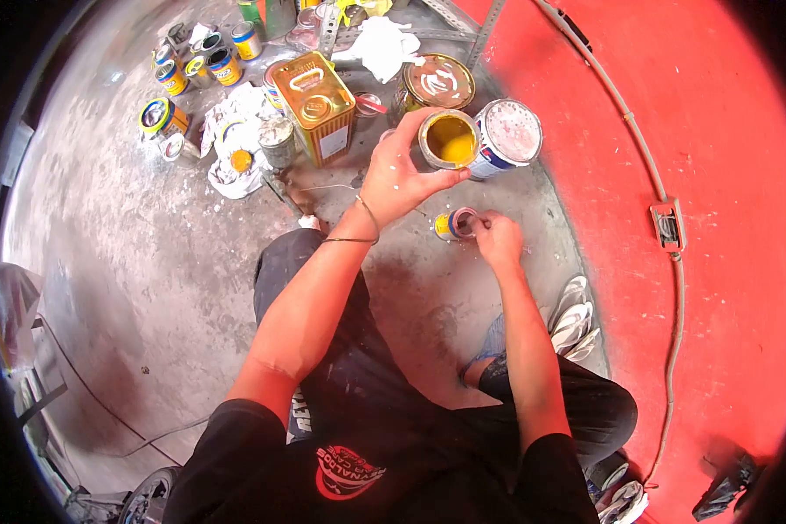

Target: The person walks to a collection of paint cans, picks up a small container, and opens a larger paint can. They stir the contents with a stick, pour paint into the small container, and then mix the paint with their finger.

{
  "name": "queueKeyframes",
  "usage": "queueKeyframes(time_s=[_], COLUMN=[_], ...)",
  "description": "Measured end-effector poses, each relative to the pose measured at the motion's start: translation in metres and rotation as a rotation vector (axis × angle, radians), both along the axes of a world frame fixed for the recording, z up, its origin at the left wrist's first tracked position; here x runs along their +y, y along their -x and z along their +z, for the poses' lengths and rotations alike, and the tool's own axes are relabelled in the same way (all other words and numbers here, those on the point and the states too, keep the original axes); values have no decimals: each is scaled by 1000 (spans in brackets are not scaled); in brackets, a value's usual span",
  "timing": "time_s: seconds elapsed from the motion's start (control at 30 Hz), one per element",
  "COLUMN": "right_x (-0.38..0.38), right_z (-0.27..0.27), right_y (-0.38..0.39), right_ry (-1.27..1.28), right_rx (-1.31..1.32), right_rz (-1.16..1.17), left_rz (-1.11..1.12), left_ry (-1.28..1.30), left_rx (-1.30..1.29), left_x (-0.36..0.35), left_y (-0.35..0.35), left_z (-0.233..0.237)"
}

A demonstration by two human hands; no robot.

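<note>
My left hand [395,175] is wrapped round a paint can [424,150], held up with its open top facing me. Yellow paint [452,141] shows inside it. Lower and to the right, my right hand [499,239] has its fingers closed at the rim of a small paint can [445,227] with a yellow and blue label. That small can is tilted, its opening toward my fingers. Behind the raised can stand a large white paint tub [512,133] and a big round tin [438,80] with a paint-smeared lid.
A tall rectangular gold tin [316,100] stands left of the big round tin. Several small paint cans [224,66] and stained rags [236,118] sit farther left. Slippers [573,316] lie at right by the red surface [603,157], where a cable [648,148] runs.
</note>
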State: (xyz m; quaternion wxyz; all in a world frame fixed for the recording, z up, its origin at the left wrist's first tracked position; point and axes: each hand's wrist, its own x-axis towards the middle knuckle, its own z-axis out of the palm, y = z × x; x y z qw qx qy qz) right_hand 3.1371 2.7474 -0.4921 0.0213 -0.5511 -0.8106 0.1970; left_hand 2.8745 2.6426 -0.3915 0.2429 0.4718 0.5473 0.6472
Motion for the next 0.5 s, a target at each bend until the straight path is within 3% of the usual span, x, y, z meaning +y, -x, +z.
queueKeyframes(time_s=[0.03, 0.23, 0.33, 0.43, 0.5], right_x=[2, -3, -6, -4, -2], right_z=[-2, -3, -1, -2, -2], right_y=[-1, -8, -8, -8, -8], right_ry=[24, -30, -51, -137, -59], right_rx=[93, -101, 170, -34, -85], right_rz=[-65, 100, -44, 54, 79], left_rz=[-4, -13, -13, -27, -23], left_ry=[-4, -3, 1, 0, -10], left_rx=[-7, -13, -9, -24, -4], left_x=[0, -1, 0, -1, 1], left_y=[-1, -3, -2, -1, -1], left_z=[2, 8, 8, 7, 4])
